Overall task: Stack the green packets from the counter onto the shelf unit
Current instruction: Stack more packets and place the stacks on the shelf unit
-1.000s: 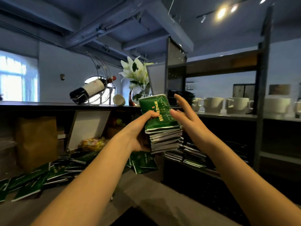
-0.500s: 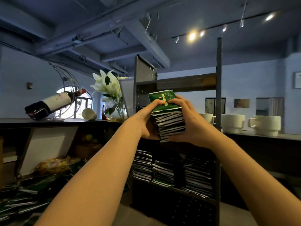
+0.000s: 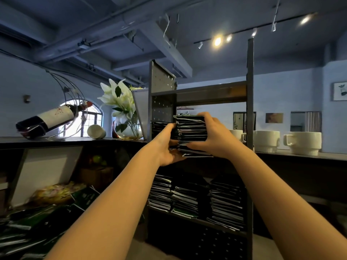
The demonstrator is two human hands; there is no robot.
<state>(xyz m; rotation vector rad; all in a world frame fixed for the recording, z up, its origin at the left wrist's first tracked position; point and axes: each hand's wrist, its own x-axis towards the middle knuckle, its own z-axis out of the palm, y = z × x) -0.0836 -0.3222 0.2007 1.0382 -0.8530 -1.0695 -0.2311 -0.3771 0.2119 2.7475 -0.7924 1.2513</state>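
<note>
A packet stack [image 3: 191, 136] is clamped between both hands at the shelf unit's [image 3: 249, 109] middle tier. The left hand [image 3: 169, 147] is curled against its left side and lower edge. The right hand [image 3: 214, 136] is wrapped round its right side, fingers over the top. Whether the stack rests on the shelf cannot be told. More stacks [image 3: 187, 197] sit on the tier below; loose packets [image 3: 37, 222] lie lower left.

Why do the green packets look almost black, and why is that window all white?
Head view: the packets held between the left hand and right hand sit in shade under a board of the shelf unit, so their green barely shows. Head view: the arched window is overexposed to white glare, and the ceiling spotlights flare too.
</note>
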